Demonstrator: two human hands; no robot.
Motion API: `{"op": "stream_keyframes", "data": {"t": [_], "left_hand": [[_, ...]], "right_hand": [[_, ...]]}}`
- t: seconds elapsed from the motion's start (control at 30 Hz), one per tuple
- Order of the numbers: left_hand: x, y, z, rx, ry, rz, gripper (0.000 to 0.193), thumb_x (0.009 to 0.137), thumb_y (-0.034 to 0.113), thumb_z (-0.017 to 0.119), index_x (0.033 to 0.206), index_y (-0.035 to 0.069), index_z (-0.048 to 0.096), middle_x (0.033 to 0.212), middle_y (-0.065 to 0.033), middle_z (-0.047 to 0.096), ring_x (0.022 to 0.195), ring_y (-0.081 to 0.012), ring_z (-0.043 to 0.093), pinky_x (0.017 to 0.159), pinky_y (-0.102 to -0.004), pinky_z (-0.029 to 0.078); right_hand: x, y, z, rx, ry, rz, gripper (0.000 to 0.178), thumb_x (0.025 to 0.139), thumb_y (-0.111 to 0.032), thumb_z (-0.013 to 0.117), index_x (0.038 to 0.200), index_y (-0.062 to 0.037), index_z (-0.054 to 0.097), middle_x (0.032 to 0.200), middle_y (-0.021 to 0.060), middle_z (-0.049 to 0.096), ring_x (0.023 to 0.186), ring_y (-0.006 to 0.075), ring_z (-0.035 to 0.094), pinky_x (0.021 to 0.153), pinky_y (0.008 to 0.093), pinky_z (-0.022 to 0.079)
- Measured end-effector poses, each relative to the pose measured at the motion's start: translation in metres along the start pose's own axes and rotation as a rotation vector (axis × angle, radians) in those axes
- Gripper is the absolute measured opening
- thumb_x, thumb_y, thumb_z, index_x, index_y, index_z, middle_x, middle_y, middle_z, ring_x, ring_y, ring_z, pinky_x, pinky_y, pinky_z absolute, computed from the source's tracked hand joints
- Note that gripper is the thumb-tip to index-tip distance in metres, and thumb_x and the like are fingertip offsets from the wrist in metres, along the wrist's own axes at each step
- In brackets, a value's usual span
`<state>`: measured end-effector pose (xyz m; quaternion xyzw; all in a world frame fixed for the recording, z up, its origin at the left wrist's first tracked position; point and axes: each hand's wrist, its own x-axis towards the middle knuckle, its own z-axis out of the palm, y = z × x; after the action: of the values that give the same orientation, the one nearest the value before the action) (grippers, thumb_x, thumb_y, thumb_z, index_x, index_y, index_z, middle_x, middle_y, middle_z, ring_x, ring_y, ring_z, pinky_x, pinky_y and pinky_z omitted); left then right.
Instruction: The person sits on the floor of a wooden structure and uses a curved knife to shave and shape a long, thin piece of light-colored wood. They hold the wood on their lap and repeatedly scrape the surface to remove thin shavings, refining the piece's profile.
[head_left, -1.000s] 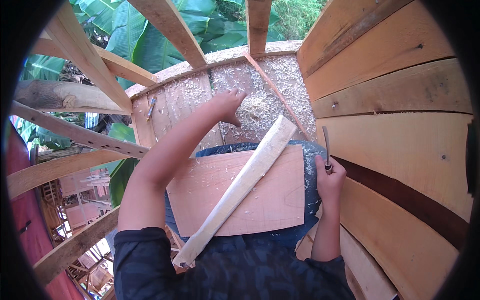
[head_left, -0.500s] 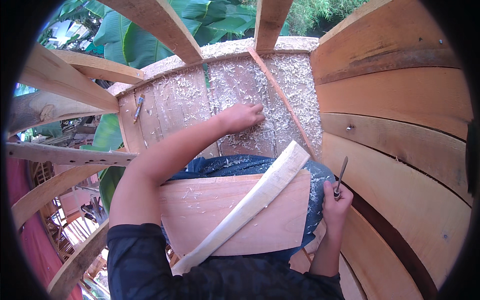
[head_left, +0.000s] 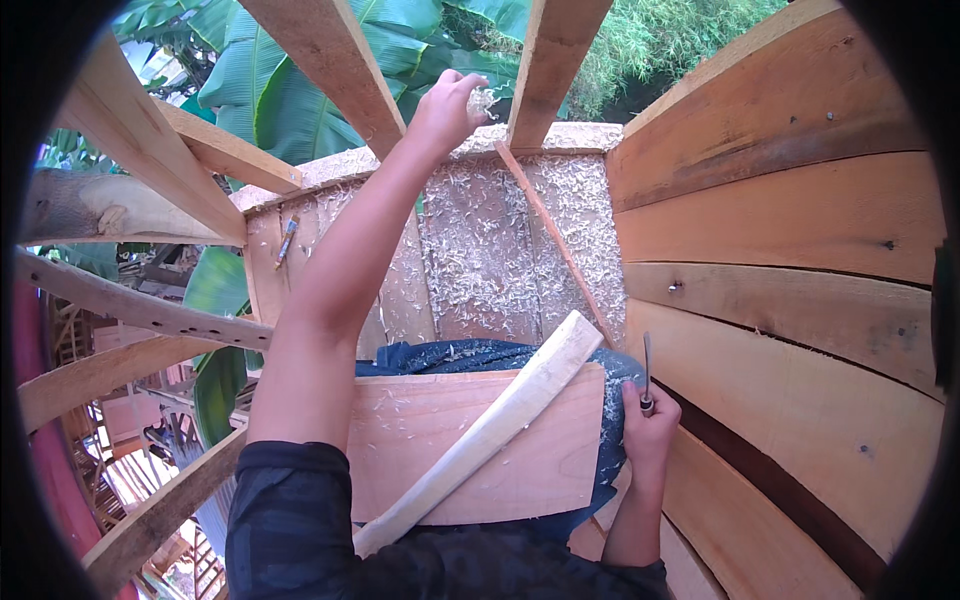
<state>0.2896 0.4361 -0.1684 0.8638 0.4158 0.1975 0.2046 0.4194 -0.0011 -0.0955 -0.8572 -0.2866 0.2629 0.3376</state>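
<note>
My left hand is stretched out far ahead, above the far edge of the planked floor. Its fingers are closed around a clump of pale wood shavings. At the right, beside my knee, my right hand grips a small narrow-bladed knife, blade pointing up. Across my lap lies a flat wooden board. A long, pale, slightly curved piece of wood rests diagonally on it, its near end against my shirt.
Curled shavings cover much of the planked floor. A thin reddish stick lies across it, and a paintbrush-like tool lies at left. Curved plank walls rise on the right; upright timbers stand ahead, with banana leaves beyond.
My left hand has risen from the shavings on the floor and moved forward past the far edge, now holding a clump of them. My right hand still holds the knife.
</note>
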Motion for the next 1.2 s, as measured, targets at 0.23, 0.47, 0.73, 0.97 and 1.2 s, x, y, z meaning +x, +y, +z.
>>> {"op": "stream_keyframes", "data": {"t": [0.23, 0.47, 0.73, 0.97, 1.2], "left_hand": [[0.015, -0.011, -0.021, 0.004, 0.089, 0.084, 0.060, 0.084, 0.019, 0.068, 0.139, 0.027, 0.045, 0.151, -0.0220, 0.029, 0.138, -0.0367, 0.034, 0.108, -0.0419, 0.038], [-0.082, 0.036, -0.107, -0.111, -0.424, 0.199, 0.054, 0.087, 0.008, 0.062, 0.138, 0.015, 0.045, 0.148, -0.0153, 0.037, 0.140, -0.0329, 0.032, 0.110, -0.0425, 0.034], [-0.216, 0.112, -0.172, -0.516, -0.414, 0.316, 0.034, 0.080, -0.004, 0.064, 0.113, 0.005, 0.062, 0.116, -0.0121, 0.065, 0.116, -0.0299, 0.059, 0.106, -0.0455, 0.040], [-0.325, 0.156, -0.161, -0.771, -0.382, 0.053, 0.027, 0.076, -0.006, 0.068, 0.100, 0.005, 0.065, 0.086, -0.0082, 0.067, 0.084, -0.0206, 0.066, 0.091, -0.0382, 0.050], [-0.368, 0.174, -0.132, -0.786, -0.492, 0.011, 0.025, 0.075, -0.003, 0.071, 0.098, 0.004, 0.063, 0.086, -0.0079, 0.057, 0.081, -0.0211, 0.061, 0.075, -0.0322, 0.048]], "right_hand": [[-0.005, 0.005, 0.006, 0.048, 0.050, -0.045, 0.031, 0.089, -0.014, 0.066, 0.066, 0.0002, 0.052, 0.055, -0.0088, 0.035, 0.052, 0.0018, 0.028, 0.047, 0.0239, 0.019], [-0.006, 0.005, 0.005, 0.097, 0.036, 0.001, 0.036, 0.085, -0.016, 0.070, 0.063, 0.0008, 0.047, 0.052, -0.0047, 0.034, 0.053, 0.0041, 0.030, 0.046, 0.0261, 0.022], [-0.016, -0.003, -0.004, 0.132, -0.033, 0.015, 0.034, 0.086, -0.017, 0.070, 0.065, -0.0005, 0.049, 0.055, -0.0067, 0.037, 0.054, 0.0026, 0.031, 0.048, 0.0242, 0.023], [-0.062, -0.012, -0.006, 0.170, -0.236, -0.032, 0.031, 0.087, -0.022, 0.069, 0.071, 0.0006, 0.055, 0.052, -0.0014, 0.037, 0.052, 0.0038, 0.033, 0.047, 0.0262, 0.027], [-0.085, -0.035, 0.002, -0.219, -0.317, -0.220, 0.037, 0.086, -0.037, 0.067, 0.076, -0.0010, 0.064, 0.054, 0.0150, 0.054, 0.051, 0.0301, 0.059, 0.049, 0.0381, 0.044]]}}
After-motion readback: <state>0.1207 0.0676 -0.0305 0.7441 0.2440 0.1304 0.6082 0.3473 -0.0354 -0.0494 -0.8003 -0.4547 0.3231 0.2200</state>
